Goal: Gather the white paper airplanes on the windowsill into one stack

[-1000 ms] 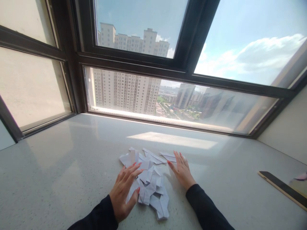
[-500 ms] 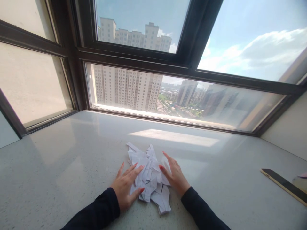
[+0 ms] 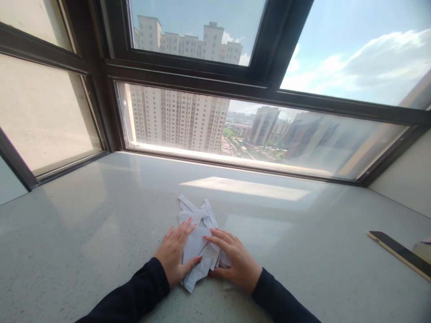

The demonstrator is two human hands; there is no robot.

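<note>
A loose pile of folded white paper pieces (image 3: 197, 242) lies on the pale speckled sill in front of me. My left hand (image 3: 177, 251) rests against the pile's left side, its fingers stretched out over the top sheets and its thumb apart. From the right, my right hand (image 3: 235, 260) lies against the pile with fingers extended across the papers and the thumb low at the near edge. Both hands touch the paper, and neither is closed around a piece. Strips of paper stick out at the far end; the parts under my hands are hidden.
At the right edge lies a dark, flat object with a tan side (image 3: 400, 255), perhaps a phone. Dark window frames (image 3: 195, 74) close off the far side and left of the sill (image 3: 101, 269). A sunlit patch (image 3: 245, 187) falls behind the papers.
My right hand has moved in leftward and down onto the papers. The pile is now narrower and more gathered between my hands, and its near pieces have shifted left.
</note>
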